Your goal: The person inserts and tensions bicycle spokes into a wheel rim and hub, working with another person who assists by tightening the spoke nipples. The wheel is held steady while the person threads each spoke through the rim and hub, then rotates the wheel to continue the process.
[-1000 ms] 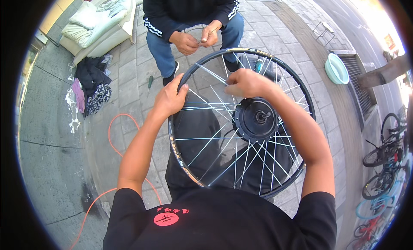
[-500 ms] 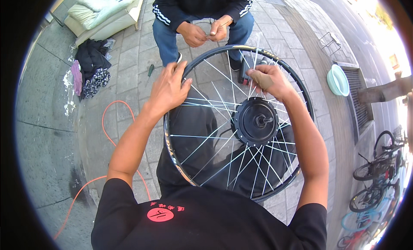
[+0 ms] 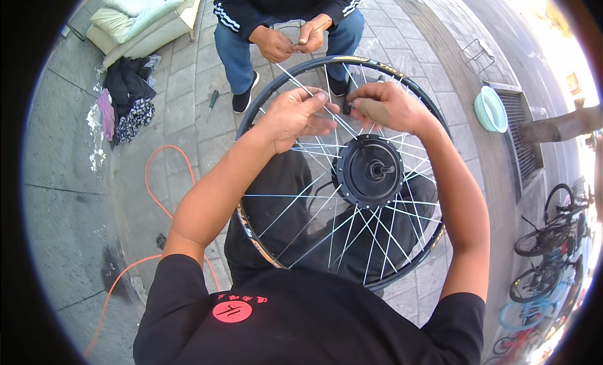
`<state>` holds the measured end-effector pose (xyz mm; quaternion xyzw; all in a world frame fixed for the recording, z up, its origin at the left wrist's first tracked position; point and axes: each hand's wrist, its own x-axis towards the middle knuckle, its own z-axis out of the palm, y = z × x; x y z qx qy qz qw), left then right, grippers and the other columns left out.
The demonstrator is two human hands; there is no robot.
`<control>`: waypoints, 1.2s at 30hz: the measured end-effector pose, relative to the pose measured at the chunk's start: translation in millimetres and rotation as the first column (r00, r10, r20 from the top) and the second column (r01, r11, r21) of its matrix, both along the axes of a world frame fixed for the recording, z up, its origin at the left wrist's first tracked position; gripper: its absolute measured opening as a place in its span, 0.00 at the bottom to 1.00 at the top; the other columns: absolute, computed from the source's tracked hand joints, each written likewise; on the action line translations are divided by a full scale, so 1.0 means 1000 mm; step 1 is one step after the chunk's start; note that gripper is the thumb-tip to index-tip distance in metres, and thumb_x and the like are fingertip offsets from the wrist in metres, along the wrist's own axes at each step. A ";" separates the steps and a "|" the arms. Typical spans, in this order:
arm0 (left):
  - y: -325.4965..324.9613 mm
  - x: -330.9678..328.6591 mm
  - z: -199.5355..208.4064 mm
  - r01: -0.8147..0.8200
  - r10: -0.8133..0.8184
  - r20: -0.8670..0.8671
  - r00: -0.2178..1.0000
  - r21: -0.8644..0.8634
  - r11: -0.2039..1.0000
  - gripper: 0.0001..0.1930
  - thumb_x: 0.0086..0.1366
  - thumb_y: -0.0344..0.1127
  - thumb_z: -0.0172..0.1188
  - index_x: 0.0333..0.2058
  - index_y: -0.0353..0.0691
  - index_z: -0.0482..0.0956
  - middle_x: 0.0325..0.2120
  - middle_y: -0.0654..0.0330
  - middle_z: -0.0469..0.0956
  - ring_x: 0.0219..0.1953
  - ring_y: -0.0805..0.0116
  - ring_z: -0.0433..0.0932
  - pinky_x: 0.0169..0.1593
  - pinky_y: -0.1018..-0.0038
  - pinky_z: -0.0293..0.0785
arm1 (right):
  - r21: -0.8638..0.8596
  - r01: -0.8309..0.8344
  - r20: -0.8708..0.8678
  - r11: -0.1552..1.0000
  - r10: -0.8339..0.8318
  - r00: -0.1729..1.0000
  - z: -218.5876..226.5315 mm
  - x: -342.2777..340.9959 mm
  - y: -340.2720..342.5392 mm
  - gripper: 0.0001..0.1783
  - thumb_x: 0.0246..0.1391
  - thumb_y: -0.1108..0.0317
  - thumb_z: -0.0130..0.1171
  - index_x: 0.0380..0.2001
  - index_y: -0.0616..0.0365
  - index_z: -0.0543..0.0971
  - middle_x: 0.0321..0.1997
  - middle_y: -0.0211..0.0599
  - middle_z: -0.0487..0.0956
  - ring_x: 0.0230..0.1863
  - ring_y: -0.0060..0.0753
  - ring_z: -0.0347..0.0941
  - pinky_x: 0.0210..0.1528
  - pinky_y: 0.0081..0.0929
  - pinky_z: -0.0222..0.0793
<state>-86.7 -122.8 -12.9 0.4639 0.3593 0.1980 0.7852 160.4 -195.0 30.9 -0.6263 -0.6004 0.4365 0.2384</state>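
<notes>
A black bicycle wheel rim with silver spokes and a black hub motor lies flat across my lap. Over the spokes just above the hub, my left hand pinches a spoke between thumb and fingers. My right hand is closed around a small dark tool held against the same group of spokes. The two hands nearly touch.
A person in a dark jacket and jeans sits opposite, both hands on a thin spoke. A screwdriver lies on the paving. An orange cable, a pile of clothes, a pale cushion, a green bowl and parked bicycles surround us.
Both hands came in from the far rim toward the spokes above the hub. The left hand, flat on the rim before, now pinches a spoke; the right closed up beside it.
</notes>
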 end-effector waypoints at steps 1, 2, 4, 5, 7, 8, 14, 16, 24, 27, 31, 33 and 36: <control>-0.002 -0.001 0.002 0.010 -0.011 0.026 1.000 0.047 0.999 0.16 0.83 0.42 0.56 0.58 0.36 0.78 0.48 0.56 0.86 0.42 0.65 0.89 0.46 0.68 0.88 | 0.052 -0.037 0.143 0.998 0.029 0.989 -0.009 0.014 -0.002 0.21 0.65 0.62 0.61 0.53 0.64 0.87 0.38 0.36 0.88 0.34 0.25 0.85 0.39 0.27 0.80; -0.001 0.004 0.005 0.059 -0.062 0.023 0.998 0.118 0.991 0.16 0.83 0.42 0.56 0.58 0.36 0.79 0.47 0.56 0.86 0.41 0.65 0.89 0.45 0.69 0.88 | 0.051 -0.036 0.150 0.998 0.028 0.988 -0.011 0.025 -0.009 0.20 0.65 0.62 0.61 0.53 0.64 0.87 0.37 0.36 0.88 0.34 0.24 0.84 0.39 0.27 0.80; 0.004 0.019 0.011 0.144 -0.150 0.003 0.989 0.253 0.957 0.17 0.83 0.43 0.56 0.58 0.35 0.80 0.47 0.57 0.87 0.40 0.67 0.89 0.44 0.71 0.87 | 0.045 -0.045 0.159 0.998 0.037 0.987 -0.016 0.036 -0.022 0.20 0.65 0.61 0.61 0.52 0.62 0.88 0.37 0.34 0.88 0.34 0.23 0.83 0.38 0.27 0.79; 0.007 0.036 0.018 0.179 -0.171 -0.056 0.984 0.406 0.896 0.17 0.83 0.43 0.57 0.57 0.35 0.82 0.45 0.59 0.87 0.37 0.72 0.87 0.42 0.74 0.85 | 0.016 0.040 0.094 0.999 -0.042 0.995 -0.022 0.043 -0.025 0.20 0.65 0.60 0.61 0.51 0.62 0.88 0.36 0.32 0.87 0.34 0.22 0.81 0.37 0.27 0.77; 0.024 0.070 0.010 0.287 -0.212 -0.195 0.958 0.577 0.764 0.17 0.80 0.45 0.61 0.50 0.35 0.87 0.36 0.63 0.86 0.30 0.78 0.82 0.37 0.77 0.82 | -0.034 0.194 0.002 0.980 -0.194 0.981 -0.009 0.034 -0.025 0.20 0.64 0.60 0.61 0.50 0.63 0.88 0.35 0.31 0.86 0.34 0.21 0.80 0.38 0.26 0.76; 0.026 0.088 0.009 0.358 -0.265 -0.241 0.934 0.595 0.720 0.17 0.78 0.44 0.62 0.50 0.36 0.88 0.31 0.64 0.85 0.29 0.78 0.82 0.36 0.76 0.81 | -0.066 0.285 -0.033 0.956 -0.288 0.957 -0.004 0.034 -0.028 0.20 0.64 0.60 0.62 0.49 0.64 0.88 0.34 0.30 0.86 0.34 0.20 0.80 0.38 0.25 0.76; 0.018 0.106 -0.004 0.503 -0.384 -0.324 0.865 0.553 0.665 0.16 0.78 0.40 0.62 0.53 0.33 0.87 0.32 0.62 0.86 0.30 0.75 0.83 0.37 0.74 0.82 | 0.162 0.059 0.435 0.985 -0.125 0.892 -0.010 0.053 -0.051 0.18 0.61 0.67 0.58 0.50 0.62 0.87 0.43 0.50 0.86 0.45 0.48 0.85 0.52 0.41 0.79; 0.019 0.094 -0.001 0.497 -0.396 -0.302 0.867 0.481 0.722 0.17 0.79 0.40 0.61 0.54 0.32 0.87 0.33 0.62 0.86 0.31 0.75 0.84 0.37 0.74 0.82 | 0.089 0.073 0.374 0.993 -0.102 0.922 -0.008 0.060 -0.062 0.18 0.60 0.68 0.58 0.50 0.58 0.88 0.46 0.50 0.86 0.48 0.49 0.84 0.54 0.41 0.78; 0.006 0.084 -0.002 0.649 -0.410 -0.505 0.760 0.556 0.518 0.18 0.74 0.44 0.67 0.49 0.33 0.88 0.37 0.58 0.89 0.39 0.71 0.85 0.44 0.69 0.82 | 0.044 -0.296 0.654 0.954 0.197 0.731 -0.017 0.075 -0.045 0.14 0.60 0.66 0.62 0.47 0.52 0.89 0.53 0.42 0.84 0.56 0.49 0.82 0.61 0.44 0.73; 0.000 0.075 0.002 0.495 -0.368 -0.364 0.856 0.370 0.786 0.16 0.73 0.42 0.69 0.50 0.35 0.86 0.43 0.57 0.88 0.44 0.69 0.85 0.50 0.67 0.82 | 0.391 -0.455 0.822 0.800 -0.081 0.564 -0.018 0.069 -0.033 0.12 0.59 0.65 0.65 0.45 0.49 0.89 0.47 0.40 0.84 0.53 0.45 0.81 0.59 0.44 0.72; 0.001 0.051 -0.010 0.425 -0.430 -0.010 0.903 0.167 0.889 0.16 0.76 0.37 0.67 0.56 0.37 0.81 0.55 0.55 0.84 0.60 0.63 0.83 0.63 0.63 0.77 | 0.562 -0.426 0.711 0.709 -0.151 0.687 -0.039 0.046 0.001 0.13 0.59 0.64 0.65 0.47 0.49 0.89 0.42 0.42 0.82 0.51 0.43 0.81 0.58 0.43 0.72; 0.005 0.049 -0.017 0.356 -0.357 0.094 0.929 0.036 0.934 0.14 0.77 0.35 0.66 0.57 0.37 0.80 0.56 0.54 0.84 0.61 0.60 0.83 0.63 0.62 0.78 | 0.483 -0.335 0.607 0.809 -0.034 0.794 -0.036 0.023 0.016 0.19 0.62 0.66 0.62 0.55 0.53 0.87 0.49 0.44 0.86 0.54 0.49 0.83 0.59 0.45 0.76; 0.004 0.058 -0.021 0.318 -0.295 0.174 0.940 -0.128 0.939 0.12 0.79 0.33 0.62 0.57 0.39 0.79 0.56 0.53 0.84 0.62 0.57 0.82 0.63 0.60 0.78 | 0.392 -0.095 0.306 0.915 -0.032 0.951 -0.034 0.023 0.022 0.22 0.64 0.66 0.59 0.59 0.56 0.85 0.56 0.48 0.87 0.57 0.50 0.85 0.61 0.42 0.78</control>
